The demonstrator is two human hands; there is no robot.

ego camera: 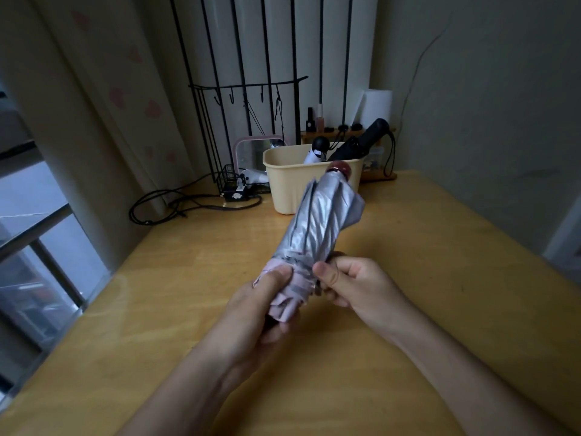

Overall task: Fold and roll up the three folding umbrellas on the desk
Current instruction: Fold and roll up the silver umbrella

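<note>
A collapsed silver umbrella [320, 221] with a pink edge and a dark red tip is held above the wooden desk [188, 278], tip pointing away from me. My left hand [257, 313] grips its lower end, thumb pressed on the pink fabric. My right hand [349, 284] pinches the folds at the canopy's lower rim. A beige tub [289, 184] at the back of the desk holds a black folded umbrella [361, 143] and a white one with a black knob [316, 152]. The silver umbrella's handle is hidden in my left hand.
Black cables [176, 206] lie at the back left beside a small wire basket [232, 184]. A black hook rack [248, 89], a pink-framed mirror [251, 152] and a small shelf with bottles [317, 121] stand behind the tub. A window [34, 234] is at the left.
</note>
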